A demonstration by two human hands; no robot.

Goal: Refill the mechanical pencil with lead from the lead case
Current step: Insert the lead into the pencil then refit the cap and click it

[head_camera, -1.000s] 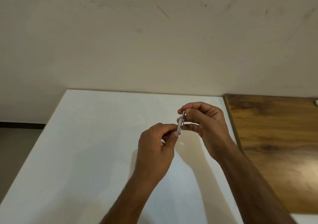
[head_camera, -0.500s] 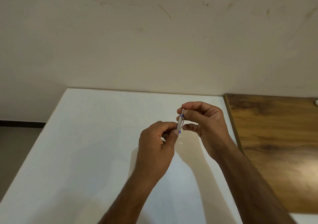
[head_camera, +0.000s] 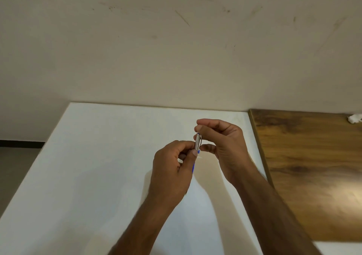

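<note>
So, big cream wall [head_camera: 176, 48] up top, scuffed here and there. Below that, a white table [head_camera: 88, 166] filling most of the lower view, with a brown wooden surface [head_camera: 313, 166] butted right against its right edge and some small white lump [head_camera: 354, 118] at the far right corner, too small to identify.

Both forearms reaching up from the bottom, meeting above the table's right half. Left hand [head_camera: 172, 168] curled into a loose fist, back toward the camera, thumb and fingers pinched round the mechanical pencil [head_camera: 197, 144]. Pencil held nearly upright, leaning slightly right, silver upper barrel sticking out above the thumb, a bit of blue peeking out below the palm. Right hand [head_camera: 223, 147] just beside it, palm turned left, index and thumb pressed together right at the pencil's top end, other fingers curled beneath. Can't tell if anything is pinched between those fingertips, way too small. Lifted clear off the table, nothing touching it.
</note>
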